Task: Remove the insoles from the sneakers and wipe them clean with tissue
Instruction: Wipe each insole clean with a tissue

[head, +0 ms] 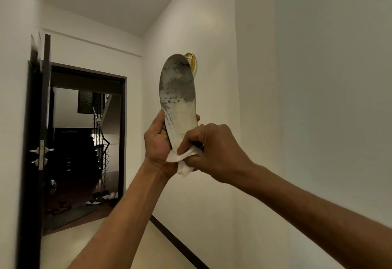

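Insole [177, 90] up at chest height, standing nearly upright in front of the white wall [318, 77], its upper half blotched grey, lower half pale. Left hand [158, 141] wraps the heel end, thumb on the near edge, fingers curled behind. Right hand [214, 152] pinches a crumpled white tissue [183, 160] against the insole's lower end. Open dark door [39, 141] at left, sandals [101, 198] on the floor beyond.

The insole [177, 96] is blotchy grey with dark specks over its upper part and pale cream lower down; the tissue [185, 159] is white. The wall fitting [191, 61] behind has a gold rim, and the door [39, 120] seems blackish-brown.
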